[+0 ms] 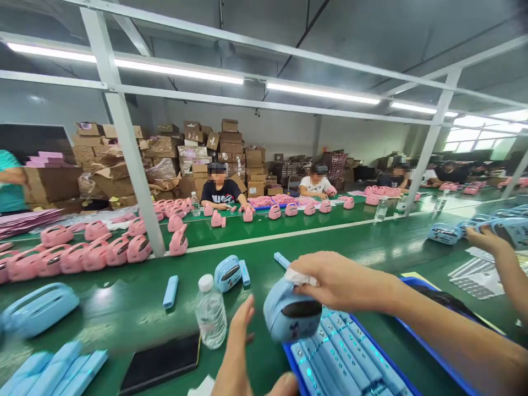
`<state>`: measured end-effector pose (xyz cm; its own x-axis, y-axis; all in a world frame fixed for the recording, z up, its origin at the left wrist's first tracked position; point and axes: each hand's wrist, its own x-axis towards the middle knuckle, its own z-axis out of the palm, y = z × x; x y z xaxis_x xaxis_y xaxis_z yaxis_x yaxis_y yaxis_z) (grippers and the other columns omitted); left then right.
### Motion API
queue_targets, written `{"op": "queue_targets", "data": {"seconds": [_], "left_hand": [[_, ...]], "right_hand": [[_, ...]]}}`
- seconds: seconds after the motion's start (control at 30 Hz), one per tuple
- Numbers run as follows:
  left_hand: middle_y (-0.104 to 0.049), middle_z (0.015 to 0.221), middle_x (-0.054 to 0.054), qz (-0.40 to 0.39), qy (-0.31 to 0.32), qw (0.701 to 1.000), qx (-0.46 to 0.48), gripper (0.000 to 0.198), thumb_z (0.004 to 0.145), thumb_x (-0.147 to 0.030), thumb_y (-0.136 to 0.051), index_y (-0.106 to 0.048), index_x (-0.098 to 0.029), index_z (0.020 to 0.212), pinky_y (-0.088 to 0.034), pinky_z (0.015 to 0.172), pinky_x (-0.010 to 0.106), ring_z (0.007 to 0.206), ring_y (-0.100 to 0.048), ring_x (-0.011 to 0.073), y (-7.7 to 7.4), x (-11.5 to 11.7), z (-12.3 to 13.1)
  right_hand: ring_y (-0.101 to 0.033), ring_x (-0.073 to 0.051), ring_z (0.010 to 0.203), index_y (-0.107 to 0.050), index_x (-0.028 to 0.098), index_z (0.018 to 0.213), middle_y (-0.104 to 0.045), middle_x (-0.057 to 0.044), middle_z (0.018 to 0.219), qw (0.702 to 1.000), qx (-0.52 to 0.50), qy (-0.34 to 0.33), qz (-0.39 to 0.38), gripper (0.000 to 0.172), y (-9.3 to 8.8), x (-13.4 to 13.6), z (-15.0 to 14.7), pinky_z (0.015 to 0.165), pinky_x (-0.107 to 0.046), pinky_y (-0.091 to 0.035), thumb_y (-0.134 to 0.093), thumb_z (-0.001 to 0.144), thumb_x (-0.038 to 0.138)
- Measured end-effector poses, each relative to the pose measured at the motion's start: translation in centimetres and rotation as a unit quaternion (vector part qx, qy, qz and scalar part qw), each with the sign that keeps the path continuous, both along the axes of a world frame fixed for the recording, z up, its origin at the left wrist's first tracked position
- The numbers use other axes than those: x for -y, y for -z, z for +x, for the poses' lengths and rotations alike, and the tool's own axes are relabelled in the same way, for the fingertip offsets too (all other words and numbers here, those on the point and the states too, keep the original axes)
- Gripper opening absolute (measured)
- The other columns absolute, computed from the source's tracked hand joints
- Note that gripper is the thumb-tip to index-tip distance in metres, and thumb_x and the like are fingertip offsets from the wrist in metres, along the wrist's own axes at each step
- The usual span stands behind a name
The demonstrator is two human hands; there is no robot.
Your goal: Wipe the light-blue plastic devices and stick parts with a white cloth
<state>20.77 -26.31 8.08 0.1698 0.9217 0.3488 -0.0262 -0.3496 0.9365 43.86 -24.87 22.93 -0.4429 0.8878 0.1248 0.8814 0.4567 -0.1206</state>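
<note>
My right hand (325, 280) grips a light blue portable speaker-like unit (284, 316) by its top, with a white tissue (302, 276) between the fingers and the casing. The unit has a dark oval panel and a small printed figure on its front. My left hand (239, 352) is just left of it, thumb and fingers spread, apart from the unit. Beneath, a blue tray (295, 357) holds several light blue bar-shaped parts (336, 352). Behind stand another blue unit (227, 274) and a loose blue bar (170, 291).
A water bottle (211, 313) and a black phone-like slab (163, 363) lie left of my hands. Blue bars (61, 371) sit at the lower left. A co-worker's hand (489, 240) is by blue units at right. Pink units (86, 256) line the bench beyond a white post (136, 165).
</note>
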Motion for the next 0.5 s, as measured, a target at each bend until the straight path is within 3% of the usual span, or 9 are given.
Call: {"op": "queue_targets", "data": {"seconds": [0.07,0.13,0.23,0.3,0.4,0.5], "left_hand": [[-0.070,0.138,0.014,-0.024,0.040,0.999,0.012,0.079,0.078,-0.064,-0.082,-0.061,-0.023,0.142,-0.056,0.105,0.049,0.126,-0.067,0.0375,0.1,1.5,-0.8],[-0.075,0.130,0.013,-0.066,0.094,0.992,0.054,0.089,0.069,-0.067,-0.086,-0.060,-0.022,0.141,-0.057,0.102,0.045,0.120,-0.071,0.0386,0.5,3.0,-1.9],[-0.074,0.133,0.013,-0.120,0.138,0.971,0.153,0.084,0.070,-0.054,-0.090,-0.058,-0.023,0.141,-0.057,0.100,0.043,0.121,-0.071,0.0376,1.1,5.0,-3.5],[-0.074,0.133,0.012,-0.129,0.121,0.965,0.193,0.080,0.071,-0.048,-0.092,-0.058,-0.023,0.139,-0.058,0.101,0.044,0.121,-0.071,0.0379,1.3,5.9,-4.3],[-0.077,0.128,0.012,-0.130,0.080,0.968,0.198,0.079,0.069,-0.048,-0.093,-0.060,-0.024,0.137,-0.060,0.097,0.043,0.116,-0.074,0.0376,1.3,6.5,-4.9],[-0.079,0.122,0.010,-0.119,0.043,0.978,0.167,0.079,0.067,-0.051,-0.093,-0.062,-0.025,0.134,-0.061,0.092,0.039,0.110,-0.075,0.0355,1.2,6.5,-5.2]], "right_hand": [[-0.068,-0.019,0.090,-0.075,0.029,0.102,-0.076,0.003,0.097,0.997,-0.070,-0.034,-0.005,0.011,1.1,3.2,-2.3,0.080,-0.028,-0.046,-0.064,0.102,0.028],[-0.070,-0.022,0.098,-0.074,0.035,0.121,-0.077,0.002,0.110,0.980,-0.197,-0.013,-0.001,0.022,3.3,5.9,-3.5,0.087,-0.030,-0.050,-0.069,0.100,0.038],[-0.067,-0.031,0.120,-0.058,0.036,0.149,-0.069,-0.005,0.139,0.907,-0.412,0.057,-0.068,0.068,8.3,8.5,-4.3,0.100,-0.039,-0.055,-0.082,0.088,0.051],[-0.061,-0.034,0.132,-0.049,0.031,0.157,-0.063,-0.009,0.148,0.848,-0.503,0.068,-0.154,0.082,11.7,9.5,-5.1,0.110,-0.046,-0.051,-0.085,0.085,0.049],[-0.059,-0.033,0.135,-0.046,0.027,0.158,-0.064,-0.011,0.147,0.779,-0.588,0.049,-0.211,0.077,14.6,10.1,-7.0,0.117,-0.049,-0.046,-0.079,0.091,0.049],[-0.061,-0.032,0.131,-0.054,0.027,0.151,-0.067,-0.010,0.142,0.743,-0.632,0.017,-0.220,0.067,14.7,10.1,-8.9,0.113,-0.046,-0.050,-0.078,0.092,0.051]]}}
